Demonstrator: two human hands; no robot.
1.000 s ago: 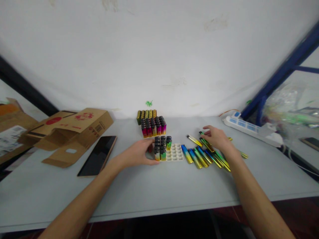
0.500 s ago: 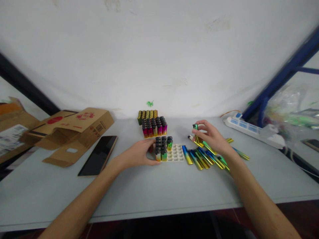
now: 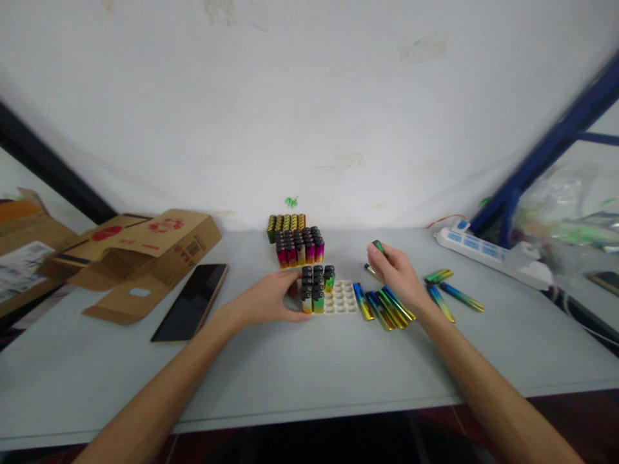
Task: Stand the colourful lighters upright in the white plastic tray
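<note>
My left hand (image 3: 271,298) curves round the left end of a white tray (image 3: 344,309), thumb at its near corner and fingers behind. Upright lighters (image 3: 318,283) with black tops fill the tray's left columns; its holes to the right are bare. My right hand (image 3: 397,274) is closed round a lighter (image 3: 378,245) with a green top end, above the table right of the tray. Most of that lighter is hidden by the fingers. Beneath and in front of this hand lie several loose blue, green and gold lighters (image 3: 387,308).
Behind the tray stand a block of pink lighters (image 3: 300,250) and a gold-topped block (image 3: 272,225). To the left are a dark phone (image 3: 191,303) and an open cardboard box (image 3: 169,235). A white power strip (image 3: 488,251) lies right, past more loose lighters (image 3: 461,296).
My right hand has closed further round a lighter and shifted slightly left and down. Some loose lighters near it no longer show or lie differently. My left hand stays at the tray.
</note>
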